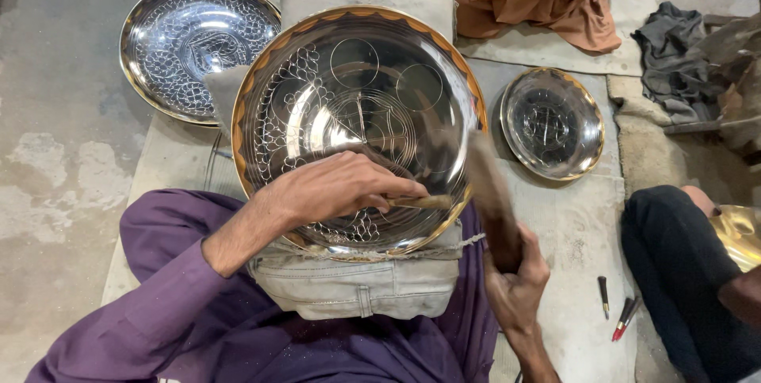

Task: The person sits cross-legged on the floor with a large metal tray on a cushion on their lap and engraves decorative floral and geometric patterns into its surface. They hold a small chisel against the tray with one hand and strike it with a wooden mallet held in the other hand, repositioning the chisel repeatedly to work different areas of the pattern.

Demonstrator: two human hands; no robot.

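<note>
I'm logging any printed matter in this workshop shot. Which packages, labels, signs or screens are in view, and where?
None in view: no package, label, sign or screen.
The left hand holds a small tool against the large engraved metal bowl.
The right hand grips a blurred wooden mallet.

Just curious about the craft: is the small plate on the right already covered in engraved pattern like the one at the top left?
No, the small plate shows only a faint central mark, while the top-left plate is patterned all over.
</note>
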